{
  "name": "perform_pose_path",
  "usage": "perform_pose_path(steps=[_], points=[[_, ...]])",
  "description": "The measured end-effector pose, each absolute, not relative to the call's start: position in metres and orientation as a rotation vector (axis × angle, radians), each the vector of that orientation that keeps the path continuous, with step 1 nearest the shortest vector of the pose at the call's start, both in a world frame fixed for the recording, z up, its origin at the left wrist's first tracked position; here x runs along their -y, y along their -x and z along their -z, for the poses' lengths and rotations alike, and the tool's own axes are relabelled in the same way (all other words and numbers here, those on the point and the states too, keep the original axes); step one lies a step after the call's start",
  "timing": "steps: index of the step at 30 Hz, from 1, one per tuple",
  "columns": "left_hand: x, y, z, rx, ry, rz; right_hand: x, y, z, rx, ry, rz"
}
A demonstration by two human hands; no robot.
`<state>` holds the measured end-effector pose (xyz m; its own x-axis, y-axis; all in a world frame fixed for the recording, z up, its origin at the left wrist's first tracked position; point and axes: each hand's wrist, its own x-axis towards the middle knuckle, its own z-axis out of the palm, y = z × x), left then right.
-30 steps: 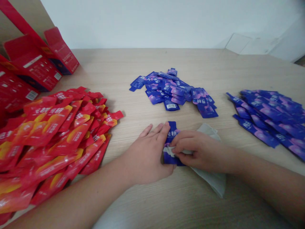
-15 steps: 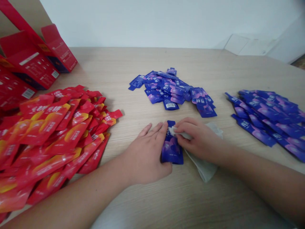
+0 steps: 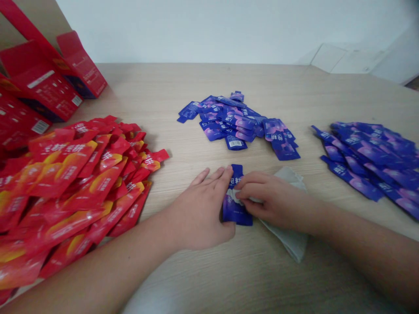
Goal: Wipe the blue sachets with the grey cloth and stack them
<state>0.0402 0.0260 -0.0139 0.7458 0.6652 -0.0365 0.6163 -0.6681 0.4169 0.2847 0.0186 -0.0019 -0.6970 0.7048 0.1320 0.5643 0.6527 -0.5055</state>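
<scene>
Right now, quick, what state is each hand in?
Left hand: open, resting along the sachet.
Right hand: closed, holding the cloth against the sachet.

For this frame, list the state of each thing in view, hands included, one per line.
Left hand: spread, laid at the packet's left edge.
Right hand: closed on the cloth.
Blue packet between the hands: flat on the table, partly covered.
Pale cloth: bunched at the fingers, draped beyond.
Red packets: heaped, overlapping.
Middle blue packets: loosely piled.
Right-hand blue packets: piled, overlapping.
Red boxes: standing, at least two flaps up.
</scene>
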Motion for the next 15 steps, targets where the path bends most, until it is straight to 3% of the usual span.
perform_pose_path(steps=[15], points=[[-0.021, -0.053, 0.019, -1.290, -2.490, -0.086, -0.019, -0.290, 0.012, 2.304, 0.978, -0.447]])
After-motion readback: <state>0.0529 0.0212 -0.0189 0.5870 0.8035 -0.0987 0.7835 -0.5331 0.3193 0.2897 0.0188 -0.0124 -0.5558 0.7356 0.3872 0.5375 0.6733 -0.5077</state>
